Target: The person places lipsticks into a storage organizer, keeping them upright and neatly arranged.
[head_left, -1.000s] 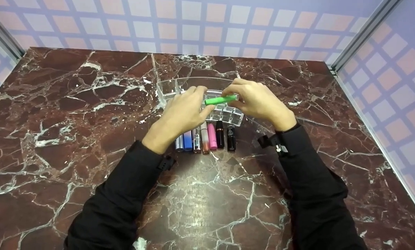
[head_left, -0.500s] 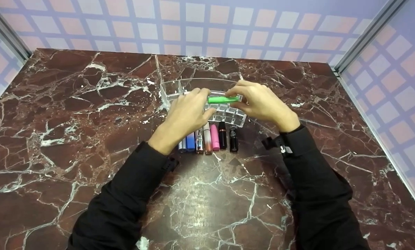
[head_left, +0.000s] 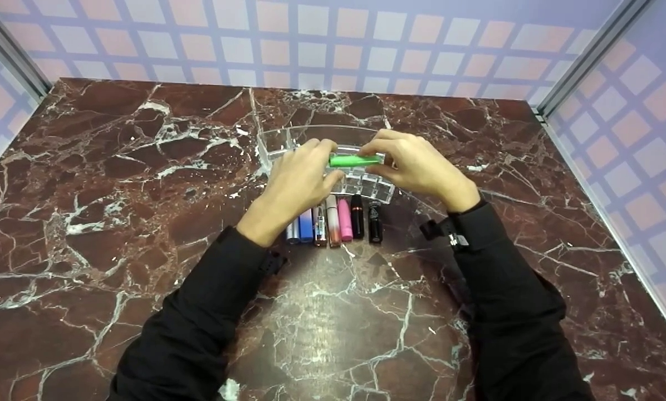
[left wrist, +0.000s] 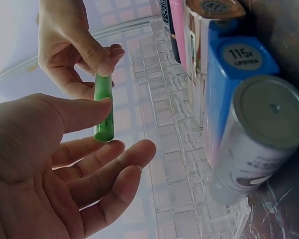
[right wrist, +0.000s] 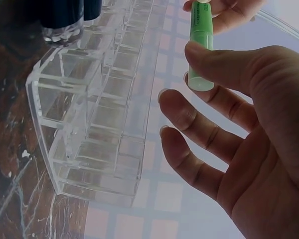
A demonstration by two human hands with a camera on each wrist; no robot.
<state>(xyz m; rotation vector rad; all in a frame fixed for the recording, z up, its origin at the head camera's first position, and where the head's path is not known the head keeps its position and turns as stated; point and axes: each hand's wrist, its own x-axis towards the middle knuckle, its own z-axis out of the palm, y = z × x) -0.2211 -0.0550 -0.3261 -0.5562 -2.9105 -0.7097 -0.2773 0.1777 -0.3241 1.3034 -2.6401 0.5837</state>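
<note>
A slim green lipstick tube [head_left: 355, 161] lies level between my two hands, above a clear plastic organizer [head_left: 375, 186]. My left hand [head_left: 299, 175] pinches its darker green end between thumb and fingers; in the left wrist view, the other fingers [left wrist: 112, 181] are spread below. At the opposite, paler end, my right hand [head_left: 416, 164] pinches the tube with thumb and index finger, as the right wrist view shows, its remaining fingers [right wrist: 189, 159] loosely bent. Small square compartments fill the organizer, partly hidden behind my left hand.
In front of the organizer stands a row of lipsticks: silver [left wrist: 259, 134], blue [head_left: 306, 228], clear with copper [head_left: 320, 225], white-orange [head_left: 333, 223], pink [head_left: 344, 220] and two black tubes [head_left: 375, 225]. The tabletop [head_left: 143, 223] is dark red marble pattern; patterned panels [head_left: 333, 44] enclose it.
The green tube has gone from slightly tilted to level, its left end now between my left fingers. The head view has shifted a little. The lipstick row stays put.
</note>
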